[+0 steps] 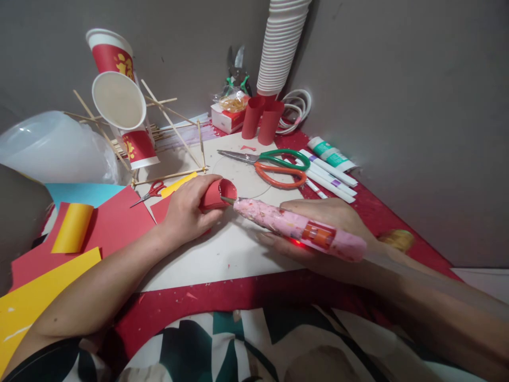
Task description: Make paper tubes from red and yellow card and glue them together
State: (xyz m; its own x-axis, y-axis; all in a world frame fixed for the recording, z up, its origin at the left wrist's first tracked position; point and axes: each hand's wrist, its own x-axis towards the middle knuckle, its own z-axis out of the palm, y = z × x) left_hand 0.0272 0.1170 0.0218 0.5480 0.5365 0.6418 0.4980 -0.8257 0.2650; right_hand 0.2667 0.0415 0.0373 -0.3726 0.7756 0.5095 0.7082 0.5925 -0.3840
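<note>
My left hand (186, 212) is closed round a rolled red paper tube (218, 193), its open end facing right. My right hand (326, 223) grips a pink glue gun (298, 227) with an orange label. The gun's metal tip touches the rim of the tube. Both hands rest over a white board (222, 249) on a red-covered table.
Green and orange scissors (274, 165) lie behind the hands, with white markers (332, 178) and a glue tube (331, 154) to the right. Two red paper tubes (262, 119) stand under a stack of white cups (280, 48). Paper cups on skewers (119, 101), small red scissors (149, 192), red and yellow paper sheets (51, 265) lie left.
</note>
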